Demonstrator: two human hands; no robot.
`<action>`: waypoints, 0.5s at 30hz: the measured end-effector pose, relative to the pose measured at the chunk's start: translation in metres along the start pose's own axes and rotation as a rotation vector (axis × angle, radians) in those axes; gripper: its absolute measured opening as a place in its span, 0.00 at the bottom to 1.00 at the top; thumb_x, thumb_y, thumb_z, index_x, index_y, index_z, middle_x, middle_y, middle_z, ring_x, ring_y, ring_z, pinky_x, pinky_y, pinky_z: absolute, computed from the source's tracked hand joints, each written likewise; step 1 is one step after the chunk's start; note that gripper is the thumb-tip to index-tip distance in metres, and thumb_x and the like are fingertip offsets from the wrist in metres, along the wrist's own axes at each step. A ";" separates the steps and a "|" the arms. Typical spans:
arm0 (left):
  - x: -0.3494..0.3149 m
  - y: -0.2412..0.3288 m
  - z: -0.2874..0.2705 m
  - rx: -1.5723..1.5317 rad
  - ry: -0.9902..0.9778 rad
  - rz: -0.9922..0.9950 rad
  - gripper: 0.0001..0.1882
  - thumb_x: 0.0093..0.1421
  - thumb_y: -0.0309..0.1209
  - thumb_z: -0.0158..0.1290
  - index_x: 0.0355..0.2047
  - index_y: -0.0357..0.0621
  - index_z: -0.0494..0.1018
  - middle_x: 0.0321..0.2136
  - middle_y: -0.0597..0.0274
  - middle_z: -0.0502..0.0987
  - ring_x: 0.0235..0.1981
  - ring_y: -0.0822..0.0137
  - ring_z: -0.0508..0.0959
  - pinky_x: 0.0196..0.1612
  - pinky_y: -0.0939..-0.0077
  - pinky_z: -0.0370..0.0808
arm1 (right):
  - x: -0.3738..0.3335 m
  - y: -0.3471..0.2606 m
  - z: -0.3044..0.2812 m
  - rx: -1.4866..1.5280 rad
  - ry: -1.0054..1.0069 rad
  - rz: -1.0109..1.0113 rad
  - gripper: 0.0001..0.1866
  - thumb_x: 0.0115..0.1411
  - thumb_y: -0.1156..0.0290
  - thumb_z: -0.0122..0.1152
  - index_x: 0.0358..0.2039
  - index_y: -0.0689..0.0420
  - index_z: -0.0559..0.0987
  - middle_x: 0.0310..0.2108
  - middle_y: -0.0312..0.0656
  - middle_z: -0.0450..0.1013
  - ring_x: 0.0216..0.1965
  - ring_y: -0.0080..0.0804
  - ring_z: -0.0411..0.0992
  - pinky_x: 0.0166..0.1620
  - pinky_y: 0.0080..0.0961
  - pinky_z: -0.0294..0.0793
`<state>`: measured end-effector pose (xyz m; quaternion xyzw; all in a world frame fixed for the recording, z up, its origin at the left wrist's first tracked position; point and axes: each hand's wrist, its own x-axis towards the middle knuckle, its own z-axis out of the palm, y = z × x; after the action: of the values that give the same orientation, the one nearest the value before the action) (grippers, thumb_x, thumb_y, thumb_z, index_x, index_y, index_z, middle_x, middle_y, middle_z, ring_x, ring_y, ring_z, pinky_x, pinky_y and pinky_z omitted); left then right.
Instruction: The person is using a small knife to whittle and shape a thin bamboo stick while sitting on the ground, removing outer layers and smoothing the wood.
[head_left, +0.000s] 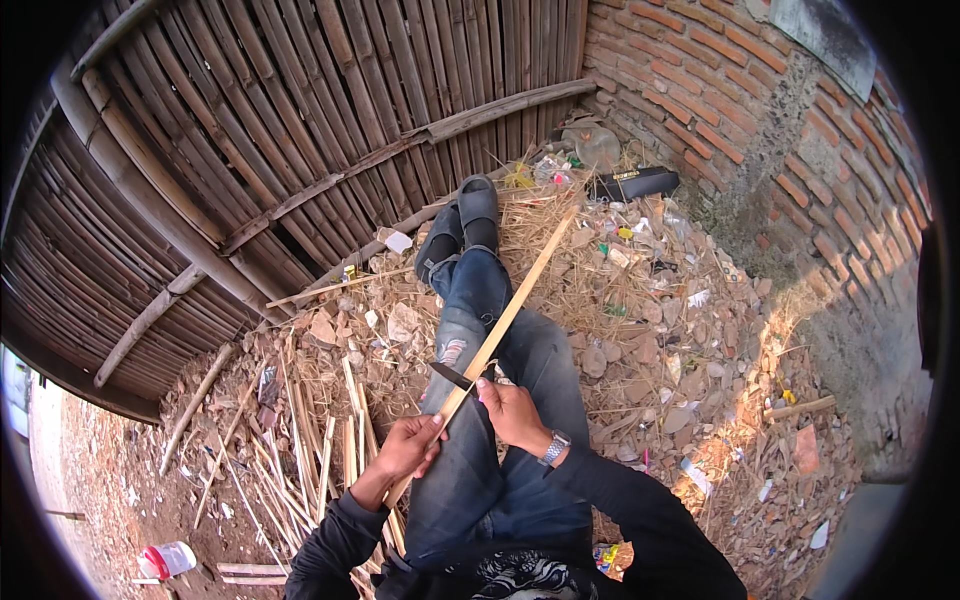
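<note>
A long pale bamboo strip (pixel 530 282) runs slantwise across my jeans, from beside my left forearm up past my knees. My left hand (pixel 408 446) is closed round its lower part. My right hand (pixel 513 412) grips a knife (pixel 452 376) whose dark blade lies across the strip, pointing left. The blade touches or nearly touches the strip just above my left hand. Most of the knife's handle is hidden in my right fist. A metal watch (pixel 555 447) is on my right wrist.
Several split bamboo strips (pixel 325 465) lie on the rubble at my left. A bamboo wall (pixel 330 110) stands beyond my crossed feet, and a brick wall (pixel 740 100) rises at the right. A black case-like object (pixel 634 184) and a white-and-red container (pixel 170 560) rest on the ground.
</note>
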<state>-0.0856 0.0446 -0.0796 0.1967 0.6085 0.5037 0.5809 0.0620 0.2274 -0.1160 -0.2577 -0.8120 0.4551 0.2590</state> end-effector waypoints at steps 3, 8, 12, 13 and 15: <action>-0.001 0.001 -0.002 0.030 0.017 -0.004 0.23 0.78 0.45 0.45 0.34 0.38 0.75 0.12 0.67 0.68 0.06 0.75 0.65 0.10 0.79 0.63 | 0.035 0.011 -0.016 0.255 0.132 0.203 0.32 0.78 0.44 0.44 0.22 0.56 0.70 0.16 0.27 0.59 0.20 0.15 0.59 0.25 0.24 0.62; -0.007 0.015 0.007 0.193 0.030 0.029 0.21 0.77 0.44 0.46 0.36 0.38 0.75 0.14 0.67 0.70 0.09 0.75 0.70 0.13 0.80 0.67 | 0.068 0.026 -0.033 0.437 0.202 0.172 0.25 0.73 0.52 0.59 0.26 0.61 0.79 0.17 0.28 0.66 0.20 0.17 0.62 0.25 0.27 0.62; -0.040 0.013 0.004 0.570 0.167 0.228 0.21 0.73 0.46 0.54 0.41 0.35 0.76 0.19 0.57 0.77 0.15 0.64 0.78 0.22 0.69 0.73 | 0.072 0.039 -0.033 0.219 0.220 0.064 0.16 0.65 0.60 0.71 0.32 0.62 0.83 0.17 0.30 0.68 0.21 0.16 0.63 0.26 0.28 0.63; -0.056 0.012 0.001 0.770 0.255 0.356 0.22 0.71 0.47 0.57 0.42 0.34 0.76 0.21 0.53 0.79 0.18 0.59 0.80 0.25 0.62 0.76 | 0.071 0.029 -0.034 0.266 0.249 0.084 0.17 0.65 0.59 0.71 0.31 0.62 0.83 0.17 0.30 0.69 0.22 0.16 0.62 0.27 0.28 0.64; -0.087 0.004 -0.012 0.858 0.263 0.284 0.23 0.70 0.47 0.58 0.42 0.34 0.76 0.21 0.50 0.79 0.20 0.52 0.81 0.28 0.57 0.76 | 0.072 0.027 -0.035 0.304 0.246 0.100 0.17 0.65 0.60 0.70 0.30 0.62 0.82 0.18 0.30 0.69 0.22 0.17 0.62 0.27 0.27 0.64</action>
<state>-0.0766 -0.0304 -0.0343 0.4348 0.7971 0.3019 0.2905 0.0376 0.3076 -0.1099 -0.3093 -0.6824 0.5498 0.3693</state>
